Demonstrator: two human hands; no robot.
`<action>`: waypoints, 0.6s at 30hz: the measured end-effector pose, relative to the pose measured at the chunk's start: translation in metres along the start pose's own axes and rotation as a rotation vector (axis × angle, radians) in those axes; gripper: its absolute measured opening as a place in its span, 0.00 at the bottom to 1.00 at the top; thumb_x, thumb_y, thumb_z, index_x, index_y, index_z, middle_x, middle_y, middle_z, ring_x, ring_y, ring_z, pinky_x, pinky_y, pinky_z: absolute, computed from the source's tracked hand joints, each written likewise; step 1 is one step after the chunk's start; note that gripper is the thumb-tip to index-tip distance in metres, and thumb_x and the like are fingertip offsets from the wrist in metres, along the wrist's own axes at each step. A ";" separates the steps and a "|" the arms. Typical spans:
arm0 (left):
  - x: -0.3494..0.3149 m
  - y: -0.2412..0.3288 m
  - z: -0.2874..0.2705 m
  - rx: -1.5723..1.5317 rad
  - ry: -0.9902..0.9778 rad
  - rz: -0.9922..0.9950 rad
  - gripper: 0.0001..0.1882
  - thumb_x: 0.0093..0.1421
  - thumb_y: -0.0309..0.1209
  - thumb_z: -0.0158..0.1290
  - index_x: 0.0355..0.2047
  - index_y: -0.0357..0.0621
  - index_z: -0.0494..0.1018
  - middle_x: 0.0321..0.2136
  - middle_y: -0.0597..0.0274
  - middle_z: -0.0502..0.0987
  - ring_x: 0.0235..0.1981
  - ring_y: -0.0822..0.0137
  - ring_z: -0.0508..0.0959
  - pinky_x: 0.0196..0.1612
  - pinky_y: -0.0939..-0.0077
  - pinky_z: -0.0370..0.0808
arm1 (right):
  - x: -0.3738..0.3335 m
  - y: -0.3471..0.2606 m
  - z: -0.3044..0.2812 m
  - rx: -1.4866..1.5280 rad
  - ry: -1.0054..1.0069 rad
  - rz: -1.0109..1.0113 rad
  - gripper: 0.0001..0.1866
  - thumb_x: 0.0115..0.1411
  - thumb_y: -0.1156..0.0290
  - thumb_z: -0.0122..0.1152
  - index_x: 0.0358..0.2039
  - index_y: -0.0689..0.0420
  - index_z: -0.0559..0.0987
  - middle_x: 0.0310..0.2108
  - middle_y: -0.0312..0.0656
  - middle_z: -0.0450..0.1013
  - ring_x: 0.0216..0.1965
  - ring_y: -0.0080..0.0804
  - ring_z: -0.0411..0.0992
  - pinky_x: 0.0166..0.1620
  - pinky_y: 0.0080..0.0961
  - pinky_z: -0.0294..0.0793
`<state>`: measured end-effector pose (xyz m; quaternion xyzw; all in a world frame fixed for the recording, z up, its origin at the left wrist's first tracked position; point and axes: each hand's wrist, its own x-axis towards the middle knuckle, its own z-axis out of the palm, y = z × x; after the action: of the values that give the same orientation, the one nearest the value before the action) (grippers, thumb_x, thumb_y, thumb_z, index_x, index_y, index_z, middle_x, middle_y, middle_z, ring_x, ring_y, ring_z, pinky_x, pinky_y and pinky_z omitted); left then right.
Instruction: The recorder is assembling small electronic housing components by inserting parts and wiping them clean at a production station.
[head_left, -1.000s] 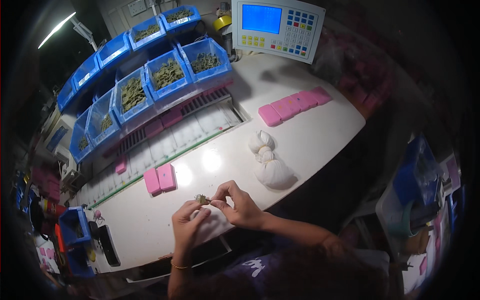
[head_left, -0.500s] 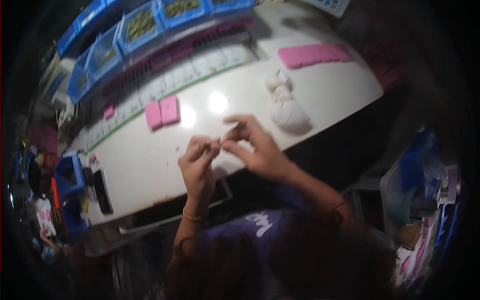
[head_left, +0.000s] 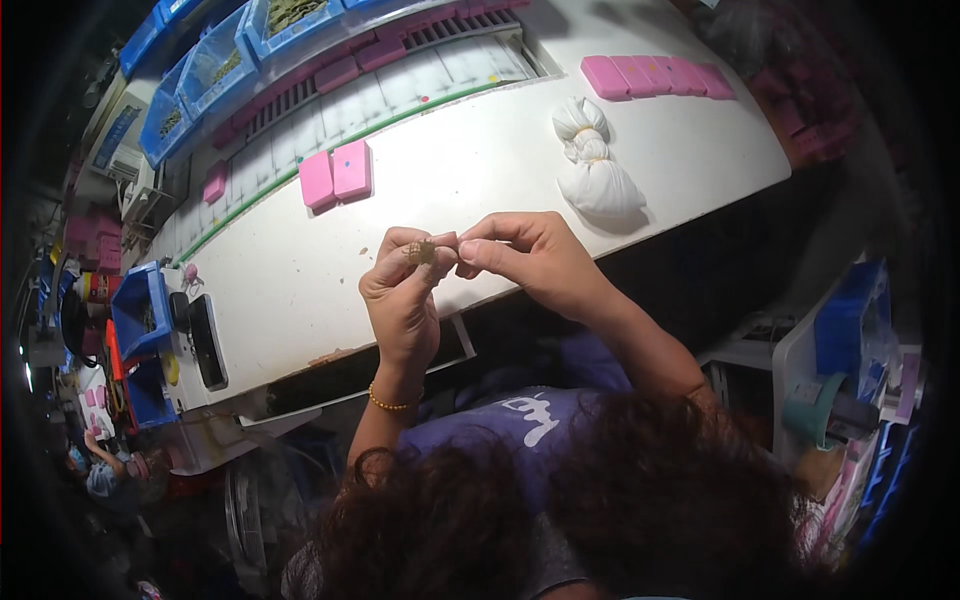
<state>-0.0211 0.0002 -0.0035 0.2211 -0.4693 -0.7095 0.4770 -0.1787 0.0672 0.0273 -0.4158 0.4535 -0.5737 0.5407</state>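
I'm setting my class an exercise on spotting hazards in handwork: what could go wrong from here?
First, the left hand pinches the small green piece near its fingertips, so it might slip. Second, both hands are close to the near edge of the table, so a dropped piece could roll off. Third, the right hand works very close to it and might knock it loose.

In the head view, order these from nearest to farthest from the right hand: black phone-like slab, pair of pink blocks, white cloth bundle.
From the right hand:
1. White cloth bundle: just beyond it, to the right.
2. Pair of pink blocks: beyond, to the left.
3. Black phone-like slab: far left.
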 end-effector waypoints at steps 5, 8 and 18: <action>0.002 0.000 0.001 0.022 -0.010 0.009 0.06 0.57 0.20 0.60 0.36 0.32 0.81 0.34 0.66 0.72 0.32 0.76 0.71 0.35 0.82 0.66 | 0.000 -0.002 -0.002 0.033 0.001 0.010 0.10 0.63 0.70 0.60 0.38 0.66 0.81 0.31 0.39 0.78 0.35 0.20 0.76 0.43 0.19 0.76; 0.002 -0.001 0.001 0.018 -0.017 0.028 0.06 0.57 0.20 0.60 0.36 0.32 0.81 0.34 0.66 0.72 0.32 0.76 0.71 0.34 0.82 0.66 | 0.000 -0.002 -0.002 0.074 0.016 0.002 0.10 0.63 0.71 0.61 0.38 0.66 0.81 0.32 0.40 0.78 0.36 0.21 0.76 0.43 0.20 0.77; 0.002 -0.002 0.000 0.000 0.000 0.021 0.05 0.57 0.21 0.61 0.35 0.33 0.82 0.33 0.66 0.72 0.31 0.76 0.70 0.33 0.83 0.65 | 0.000 0.001 -0.001 0.048 0.011 0.003 0.11 0.64 0.70 0.60 0.39 0.66 0.81 0.33 0.39 0.78 0.37 0.20 0.76 0.43 0.19 0.76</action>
<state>-0.0229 -0.0014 -0.0055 0.2162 -0.4718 -0.7043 0.4844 -0.1795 0.0675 0.0265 -0.3990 0.4434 -0.5857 0.5489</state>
